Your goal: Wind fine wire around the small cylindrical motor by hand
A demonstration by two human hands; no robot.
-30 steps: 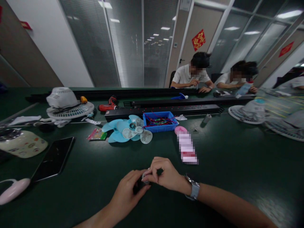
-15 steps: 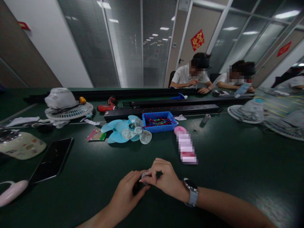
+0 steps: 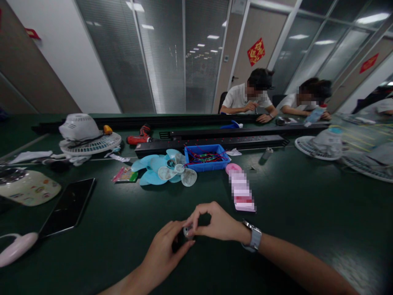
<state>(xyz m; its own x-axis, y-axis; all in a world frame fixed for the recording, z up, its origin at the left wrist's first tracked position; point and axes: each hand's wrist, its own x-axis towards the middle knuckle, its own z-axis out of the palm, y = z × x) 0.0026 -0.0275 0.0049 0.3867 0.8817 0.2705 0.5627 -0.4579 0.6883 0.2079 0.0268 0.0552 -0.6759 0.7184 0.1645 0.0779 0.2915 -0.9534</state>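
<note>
Head view: both hands meet low at the centre of the dark green table (image 3: pixel 307 196). The left hand (image 3: pixel 162 252) is cupped around a small dark part (image 3: pixel 177 244), fingers curled shut on it. The right hand (image 3: pixel 215 224), wearing a watch (image 3: pixel 254 239), pinches a small grey piece (image 3: pixel 187 231) between thumb and fingertips at the top of the dark part. What the part is cannot be told.

Beyond the hands lie blue fan blades (image 3: pixel 156 170), a blue bin (image 3: pixel 208 157) holding wires, and a blurred pink item (image 3: pixel 241 190). A phone (image 3: pixel 69 207) lies to the left, a white fan housing (image 3: pixel 82 135) farther back. Two people sit at the far side.
</note>
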